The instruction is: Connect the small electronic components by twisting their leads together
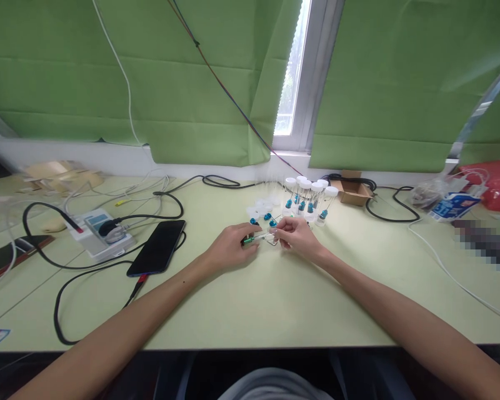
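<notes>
My left hand (233, 245) is closed around a slim green-and-clear rod-like piece (247, 241), which points right toward my other hand. The fingers of my right hand (296, 235) are pinched together at the rod's far end; what sits between them is too small to make out. A thin bent metal piece (271, 242) shows between the hands. Just beyond the fingers lie small blue pieces (268, 216). Several clear vials with white caps (304, 191) stand upright behind my right hand, with blue parts and thin stems inside.
Left of my hands lie a black phone (157, 248) with a cable and a white power strip (102, 233). Clear plastic pieces (260, 208) lie beyond the hands. An open cardboard box (353, 191) and black cables stand behind right; a blue-and-white packet (454, 206) is far right.
</notes>
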`<state>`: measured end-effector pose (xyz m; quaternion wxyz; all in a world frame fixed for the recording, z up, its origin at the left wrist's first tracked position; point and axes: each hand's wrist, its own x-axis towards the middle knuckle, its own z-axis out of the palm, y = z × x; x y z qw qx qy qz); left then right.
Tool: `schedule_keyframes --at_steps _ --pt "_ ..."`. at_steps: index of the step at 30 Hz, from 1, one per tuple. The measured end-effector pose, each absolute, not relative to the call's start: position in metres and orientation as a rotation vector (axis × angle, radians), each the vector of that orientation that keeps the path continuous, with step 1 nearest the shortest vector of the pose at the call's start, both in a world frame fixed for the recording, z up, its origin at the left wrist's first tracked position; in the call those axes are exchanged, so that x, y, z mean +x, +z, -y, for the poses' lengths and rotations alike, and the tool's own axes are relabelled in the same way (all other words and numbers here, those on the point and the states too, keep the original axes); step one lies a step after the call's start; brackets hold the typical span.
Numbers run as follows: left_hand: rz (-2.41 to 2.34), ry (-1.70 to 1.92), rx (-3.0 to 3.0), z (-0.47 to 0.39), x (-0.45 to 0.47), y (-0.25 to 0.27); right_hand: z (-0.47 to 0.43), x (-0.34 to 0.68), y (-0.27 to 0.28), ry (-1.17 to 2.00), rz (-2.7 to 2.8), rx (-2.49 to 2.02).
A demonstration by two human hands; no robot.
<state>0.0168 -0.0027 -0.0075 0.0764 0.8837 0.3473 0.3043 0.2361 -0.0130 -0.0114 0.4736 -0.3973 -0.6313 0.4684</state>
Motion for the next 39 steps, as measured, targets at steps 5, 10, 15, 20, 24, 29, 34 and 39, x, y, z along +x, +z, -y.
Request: schedule_keyframes --at_steps 5,10,15,20,24,29,34,39 --pt "-1.150 1.011 2.577 0.000 0.017 -0.005 0.013 0.235 -0.008 1.049 1.488 -0.947" --pt "-1.334 1.248 2.288 -0.004 0.017 -0.003 0.015 0.234 -0.008 0.760 1.518 -1.031" --pt "-1.345 1.360 2.074 -0.011 0.015 -0.007 0.019 0.230 -0.014 0.523 1.722 -1.072" --pt "-1.316 1.402 1.990 -0.014 0.016 -0.011 0.020 0.227 -0.018 0.339 1.869 -1.048" --pt "-1.304 1.397 1.970 -0.016 0.017 -0.013 0.018 0.227 -0.020 0.298 1.898 -1.046" --pt "-1.316 1.384 1.966 -0.016 0.016 -0.013 0.016 0.228 -0.022 0.287 1.910 -1.052" --pt "-1.391 1.335 1.980 -0.017 0.015 -0.015 0.016 0.228 -0.023 0.283 1.925 -1.039" --pt "-1.478 1.213 1.933 -0.017 0.015 -0.017 0.016 0.228 -0.025 0.293 1.929 -1.035"
